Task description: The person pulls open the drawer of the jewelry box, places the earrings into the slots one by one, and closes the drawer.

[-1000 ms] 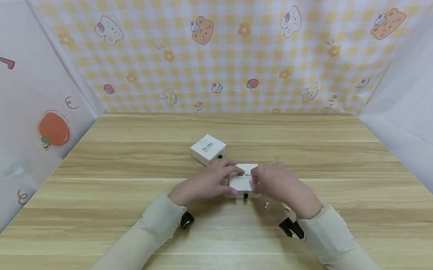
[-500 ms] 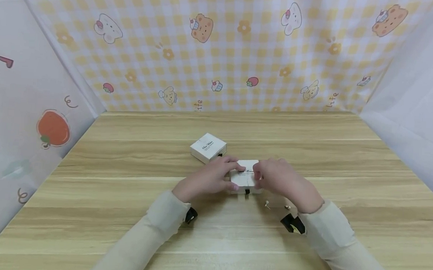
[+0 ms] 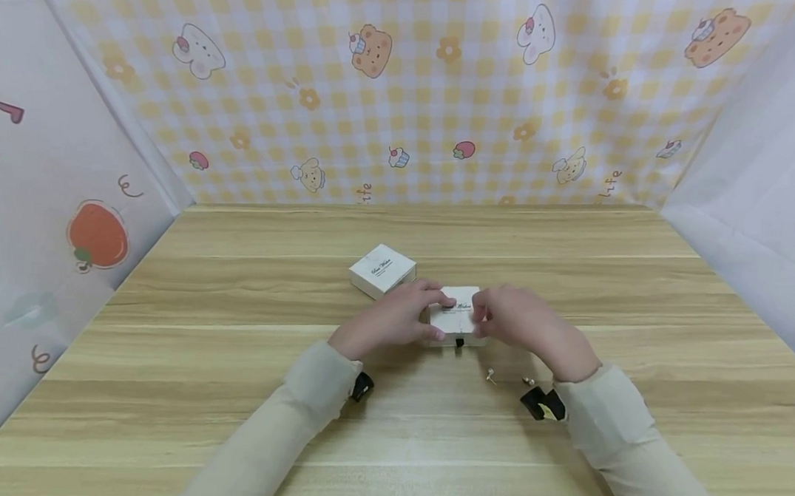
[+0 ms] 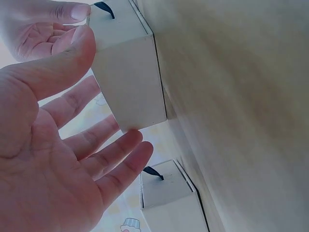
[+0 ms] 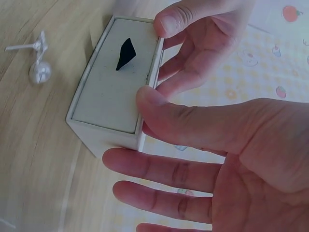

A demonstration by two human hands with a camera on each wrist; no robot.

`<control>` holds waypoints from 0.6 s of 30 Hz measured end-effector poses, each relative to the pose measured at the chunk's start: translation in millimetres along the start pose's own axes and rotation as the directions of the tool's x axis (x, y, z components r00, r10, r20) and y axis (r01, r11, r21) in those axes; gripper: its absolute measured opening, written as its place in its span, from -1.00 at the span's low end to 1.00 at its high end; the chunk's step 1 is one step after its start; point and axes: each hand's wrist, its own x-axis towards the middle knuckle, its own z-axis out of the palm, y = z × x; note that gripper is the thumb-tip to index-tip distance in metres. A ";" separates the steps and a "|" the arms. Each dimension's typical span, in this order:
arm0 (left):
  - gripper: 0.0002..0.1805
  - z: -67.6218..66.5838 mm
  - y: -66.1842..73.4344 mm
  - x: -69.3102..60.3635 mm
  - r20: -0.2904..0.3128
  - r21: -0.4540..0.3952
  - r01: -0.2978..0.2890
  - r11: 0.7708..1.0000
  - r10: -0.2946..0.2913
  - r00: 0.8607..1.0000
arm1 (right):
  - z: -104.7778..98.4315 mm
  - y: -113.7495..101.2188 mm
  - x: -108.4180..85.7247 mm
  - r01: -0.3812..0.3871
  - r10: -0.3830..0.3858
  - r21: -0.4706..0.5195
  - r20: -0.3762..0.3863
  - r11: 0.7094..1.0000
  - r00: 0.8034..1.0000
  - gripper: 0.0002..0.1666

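A small white drawer-style gift box [image 3: 456, 321] with dark lettering on top and a black pull tab lies on the table between both hands. My left hand [image 3: 397, 314] holds its left side, thumb at the front top edge [image 4: 104, 43] of that box and fingers along the side. At the right side my right hand [image 3: 517, 320] grips it, the thumb on the top edge and a finger against the side. A second white gift box [image 3: 381, 269], turned at an angle, stands behind my left hand. A pearl stud earring [image 5: 40, 72] lies before the held box.
Two small earrings lie on the wood-grain table [image 3: 236, 293] near my right wrist: one earring [image 3: 490, 376] further left, another earring [image 3: 528, 381] by the black wrist camera [image 3: 544, 404]. A checked yellow curtain [image 3: 411, 93] hangs behind the table.
Both hands have moved the held box slightly away from the body and to the right. The second box and the earrings stay where they were.
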 end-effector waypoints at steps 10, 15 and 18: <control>-0.43 -0.6 -1.4 12.3 0.006 -0.053 0.008 0.999 -0.007 1.000 | 0.7 15.4 6.1 0.008 -0.008 0.100 0.002 0.995 1.000 -0.86; -0.43 0.1 -3.7 19.1 0.011 -0.070 0.020 0.997 -0.019 1.000 | 1.1 23.8 8.2 0.021 -0.021 0.152 -0.006 0.988 1.000 -0.86; -0.43 0.1 -4.9 22.9 0.020 -0.088 0.031 0.996 -0.029 0.999 | 0.6 27.4 8.6 0.034 -0.032 0.171 -0.016 0.985 0.999 -0.86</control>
